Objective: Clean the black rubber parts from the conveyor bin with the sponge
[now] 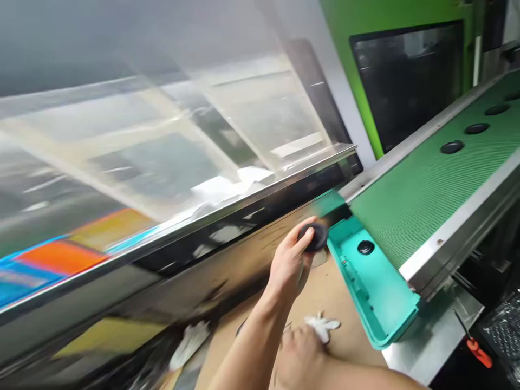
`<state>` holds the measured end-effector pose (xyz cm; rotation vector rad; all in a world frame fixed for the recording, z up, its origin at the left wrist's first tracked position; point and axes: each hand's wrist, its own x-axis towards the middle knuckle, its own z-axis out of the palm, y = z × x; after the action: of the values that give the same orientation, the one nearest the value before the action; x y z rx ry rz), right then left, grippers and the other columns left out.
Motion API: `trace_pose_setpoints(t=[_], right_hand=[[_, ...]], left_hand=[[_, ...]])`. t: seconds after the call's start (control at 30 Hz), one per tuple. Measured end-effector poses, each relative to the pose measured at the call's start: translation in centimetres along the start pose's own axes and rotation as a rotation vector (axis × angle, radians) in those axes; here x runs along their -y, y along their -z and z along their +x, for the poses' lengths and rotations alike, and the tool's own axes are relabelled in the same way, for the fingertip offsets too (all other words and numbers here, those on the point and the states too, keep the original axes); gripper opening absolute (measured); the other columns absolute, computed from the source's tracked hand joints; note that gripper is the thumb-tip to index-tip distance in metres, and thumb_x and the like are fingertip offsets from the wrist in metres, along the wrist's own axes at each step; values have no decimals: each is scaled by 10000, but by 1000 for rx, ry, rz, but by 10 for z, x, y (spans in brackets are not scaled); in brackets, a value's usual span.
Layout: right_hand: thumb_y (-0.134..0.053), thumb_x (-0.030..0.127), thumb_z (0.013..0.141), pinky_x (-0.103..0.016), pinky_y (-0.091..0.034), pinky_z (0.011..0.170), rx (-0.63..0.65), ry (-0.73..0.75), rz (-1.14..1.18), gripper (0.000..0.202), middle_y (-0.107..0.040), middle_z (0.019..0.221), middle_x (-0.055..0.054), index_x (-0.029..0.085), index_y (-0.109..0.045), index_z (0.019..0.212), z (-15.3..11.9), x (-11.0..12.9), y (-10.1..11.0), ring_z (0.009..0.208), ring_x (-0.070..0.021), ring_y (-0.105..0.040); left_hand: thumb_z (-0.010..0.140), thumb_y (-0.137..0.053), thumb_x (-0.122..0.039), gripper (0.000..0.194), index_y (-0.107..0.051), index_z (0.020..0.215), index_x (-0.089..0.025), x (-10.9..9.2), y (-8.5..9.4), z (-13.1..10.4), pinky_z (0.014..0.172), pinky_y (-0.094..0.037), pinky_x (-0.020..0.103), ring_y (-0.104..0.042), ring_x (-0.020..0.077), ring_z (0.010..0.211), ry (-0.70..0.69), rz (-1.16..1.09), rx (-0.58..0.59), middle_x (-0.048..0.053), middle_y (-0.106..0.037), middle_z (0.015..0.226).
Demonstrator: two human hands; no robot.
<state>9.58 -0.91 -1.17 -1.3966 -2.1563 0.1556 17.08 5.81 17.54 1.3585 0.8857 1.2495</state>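
Observation:
My left hand point(290, 257) is closed on a black round part point(313, 237), a ring-like disc with a raised rim, its thumb pressed on the face. It is held beside the near edge of a teal plastic bin point(390, 303). Inside that bin lies a similar black disc point(366, 247). Lower down, my right hand point(303, 349) is over the brown cardboard surface, close to a white glove point(323, 326). Motion smears its fingers, and I cannot see whether they hold anything.
A green conveyor belt point(426, 195) with metal side rails runs up to the bin and carries several black discs point(452, 147). Behind stands a green machine point(345, 32) with a dark window. On the right lies an orange-handled tool point(479, 352). A blurred machine panel fills the left.

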Motion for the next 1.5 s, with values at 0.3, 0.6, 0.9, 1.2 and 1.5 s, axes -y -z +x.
trace_pose_setpoints(t=[0.3,0.6,0.9,1.2,1.5], right_hand=[[-686,349,919,-462,-474,961,197,-61,-55,396,-661,1164,-201,97,-646,1222,-11,2,11,1103,-320,-582],[-489,370,1023,-355,-472,909,-54,30,79,425,-575,1157,-113,284,-564,1432,-12,8,45,1053,-251,-536],[-506,304,986,-358,-486,944,-48,38,72,406,-559,1177,-122,246,-635,1366,-11,21,31,1066,-244,-560],[-510,305,983,-353,-474,904,23,10,-8,431,-556,1145,-112,274,-599,1404,-11,15,27,1037,-248,-550],[-619,245,842,-359,-471,991,-8,-140,218,616,-551,1278,-122,192,-450,1432,-3,-10,37,1161,-247,-575]], left_hand=[[557,-875,-211,368,-730,889,-146,112,209,-105,509,-407,167,-565,77,616,241,-285,-585,-10,-691,785],[759,-603,-169,176,-729,866,-108,121,200,-122,806,-586,304,-705,194,849,380,-697,-381,89,-743,879],[965,-439,-277,331,-694,1037,-79,112,204,-130,1091,-494,491,-682,303,1148,470,-919,-150,187,-743,1112],[1012,-452,-315,366,-691,1144,-71,128,199,-129,1089,-503,432,-694,280,1137,529,-848,-121,182,-749,1134],[950,-631,-332,256,-721,1037,-110,127,192,-129,1029,-538,422,-705,272,1097,382,-752,-154,142,-767,1059]])
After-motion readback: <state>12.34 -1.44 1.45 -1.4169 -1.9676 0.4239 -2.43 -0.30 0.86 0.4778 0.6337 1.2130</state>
